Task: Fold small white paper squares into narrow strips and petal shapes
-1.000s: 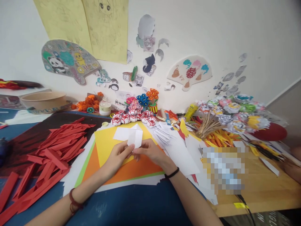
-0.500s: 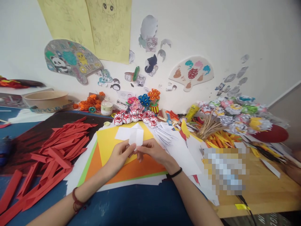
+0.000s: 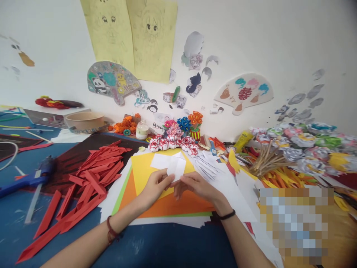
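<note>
A small white piece of folded paper [image 3: 176,166] stands tilted above the coloured sheets. My left hand [image 3: 156,185] pinches its lower left side between thumb and fingers. At the paper's lower right corner, my right hand [image 3: 199,187] is closed with thumb and forefinger on the edge, its other fingers curled below. Beneath both hands lie an orange sheet [image 3: 178,206] and a yellow sheet [image 3: 142,167], stacked over green and white ones. Just behind the folded paper rests another white paper piece [image 3: 159,161].
Many red folded strips [image 3: 96,178] lie to the left, near a blue glue gun [image 3: 41,175]. Red-and-white paper flowers [image 3: 174,142] sit behind the sheets. White paper strips [image 3: 206,165] and a bunch of stemmed paper flowers [image 3: 292,143] are on the right.
The view has swung left, so everything sits further right and the glue gun shows more fully. Both hands still hold the white paper; the right fingers have spread slightly beneath it.
</note>
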`<state>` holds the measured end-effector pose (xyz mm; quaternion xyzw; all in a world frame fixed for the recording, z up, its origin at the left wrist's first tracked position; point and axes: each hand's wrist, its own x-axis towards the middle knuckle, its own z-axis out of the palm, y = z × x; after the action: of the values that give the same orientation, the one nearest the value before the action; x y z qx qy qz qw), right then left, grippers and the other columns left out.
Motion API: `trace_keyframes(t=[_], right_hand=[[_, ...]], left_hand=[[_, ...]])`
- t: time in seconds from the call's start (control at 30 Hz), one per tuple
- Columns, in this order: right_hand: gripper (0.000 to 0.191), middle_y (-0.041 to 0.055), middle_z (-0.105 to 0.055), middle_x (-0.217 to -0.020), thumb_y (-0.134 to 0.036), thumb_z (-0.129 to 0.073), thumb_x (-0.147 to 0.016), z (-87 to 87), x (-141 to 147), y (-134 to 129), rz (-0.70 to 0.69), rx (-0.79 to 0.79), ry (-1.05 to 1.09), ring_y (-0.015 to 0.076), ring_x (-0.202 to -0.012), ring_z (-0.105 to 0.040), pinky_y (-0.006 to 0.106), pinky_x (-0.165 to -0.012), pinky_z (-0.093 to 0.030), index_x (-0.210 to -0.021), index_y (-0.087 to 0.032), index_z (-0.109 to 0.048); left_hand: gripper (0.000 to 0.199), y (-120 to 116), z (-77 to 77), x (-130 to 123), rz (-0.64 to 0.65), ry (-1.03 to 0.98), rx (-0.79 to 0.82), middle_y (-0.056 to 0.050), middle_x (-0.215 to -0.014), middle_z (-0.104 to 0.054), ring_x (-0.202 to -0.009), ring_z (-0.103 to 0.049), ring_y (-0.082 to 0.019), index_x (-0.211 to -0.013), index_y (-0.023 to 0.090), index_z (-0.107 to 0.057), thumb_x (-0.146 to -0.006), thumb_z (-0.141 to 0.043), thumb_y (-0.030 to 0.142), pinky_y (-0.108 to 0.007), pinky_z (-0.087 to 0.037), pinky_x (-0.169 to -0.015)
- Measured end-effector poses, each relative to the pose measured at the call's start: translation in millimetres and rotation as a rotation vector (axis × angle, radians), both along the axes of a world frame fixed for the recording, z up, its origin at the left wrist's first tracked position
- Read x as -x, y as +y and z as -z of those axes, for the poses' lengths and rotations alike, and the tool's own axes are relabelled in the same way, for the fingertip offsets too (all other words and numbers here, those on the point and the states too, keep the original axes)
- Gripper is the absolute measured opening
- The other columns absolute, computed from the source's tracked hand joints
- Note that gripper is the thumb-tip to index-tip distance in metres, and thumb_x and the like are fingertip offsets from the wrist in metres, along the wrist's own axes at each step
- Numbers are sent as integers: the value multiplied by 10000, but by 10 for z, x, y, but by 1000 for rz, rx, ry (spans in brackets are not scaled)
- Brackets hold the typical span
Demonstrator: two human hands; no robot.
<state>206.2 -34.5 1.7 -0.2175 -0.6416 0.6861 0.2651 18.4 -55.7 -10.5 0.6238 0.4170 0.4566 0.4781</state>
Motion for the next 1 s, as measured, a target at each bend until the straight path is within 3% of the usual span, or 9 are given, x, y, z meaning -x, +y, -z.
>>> trace_keyframes(t=[0.1,0.2,0.3,0.47,0.6,0.8,1.0], right_hand=[[553,102,-703,-756,-588,-464,-898,-5,-23,24,58,-80,-40,183,-705,-665,343,-727,-531,-857,-100,-721],[500,78,-688,-680,-570,-544,-861,33,-32,66,255,-194,-121,161,-641,-643,291,-662,-514,-730,-114,-704],[410,55,-673,-632,-507,-646,-811,90,-25,100,391,-228,-154,148,-588,-618,268,-600,-495,-697,-116,-697],[358,58,-695,-729,-436,-737,-747,92,-34,122,383,-136,-123,160,-666,-642,291,-659,-520,-890,-109,-708],[456,93,-703,-936,-490,-685,-778,70,-122,192,457,-116,-19,174,-786,-655,291,-678,-531,-1057,-129,-679],[361,73,-714,-752,-431,-780,-665,256,-190,312,529,-139,-171,171,-657,-646,275,-593,-506,-819,-110,-721],[290,90,-725,-748,-406,-749,-700,406,-95,262,662,-270,-288,213,-665,-668,318,-626,-519,-786,-132,-713]], left_hand=[[384,17,-9,37,61,13,6,61,-540,-378,-513,-326,-85,-617,166,-464,-859,-539,455,-219,-250,-504],[411,46,-2,74,153,89,-2,55,-551,-407,-508,-328,-85,-625,161,-496,-875,-513,487,-223,-232,-496],[425,71,3,86,98,148,-49,40,-576,-457,-529,-374,-98,-649,161,-531,-909,-450,487,-220,-271,-517],[318,109,-16,103,-2,174,-144,16,-693,-587,-600,-467,-113,-771,169,-556,-930,-435,416,-216,-338,-581],[300,160,-37,196,32,402,-206,4,-689,-612,-654,-527,-138,-748,173,-562,-935,-425,363,-228,-343,-616],[291,252,10,329,32,634,-291,-7,-703,-611,-643,-511,-145,-718,179,-575,-915,-450,353,-239,-325,-598],[235,295,105,353,50,673,-306,1,-757,-659,-695,-561,-143,-792,184,-652,-857,-570,395,-244,-366,-651]])
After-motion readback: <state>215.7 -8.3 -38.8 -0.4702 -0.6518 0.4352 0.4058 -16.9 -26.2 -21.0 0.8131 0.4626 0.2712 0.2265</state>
